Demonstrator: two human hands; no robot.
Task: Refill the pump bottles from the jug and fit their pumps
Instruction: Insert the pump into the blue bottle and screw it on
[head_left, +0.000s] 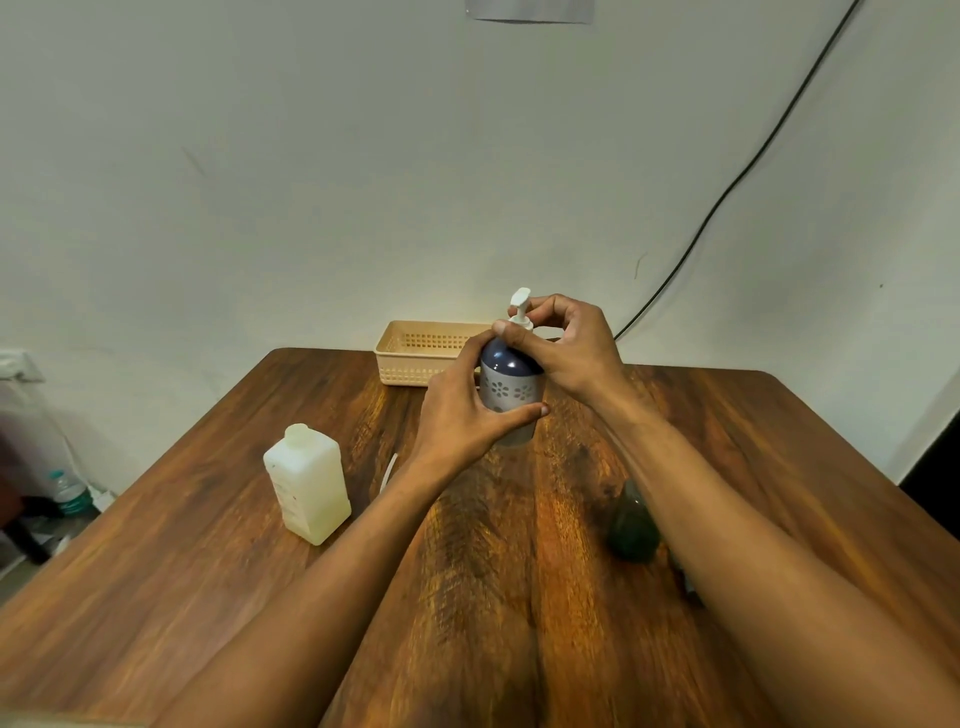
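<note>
Nearest, the wooden table (208, 545) carried a blue pump bottle (506, 384), upright. The left hand (462, 410) gripped its body; the right hand (561, 348) pinched the white pump (519, 306) at its neck. Left of it and nearer stood the jug (306, 488); right and nearer, a dark bottle (631, 525); just behind, a basket (415, 353).

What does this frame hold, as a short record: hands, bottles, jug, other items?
left hand: grips the body of the pump bottle, which stands upright on the table
right hand: pinches the white pump at the bottle's neck
jug: white, upright, on the left, untouched
dark bottle: partly hidden by the right forearm, no pump visible
basket: beige, at the far edge by the wall, contents not visible
</note>
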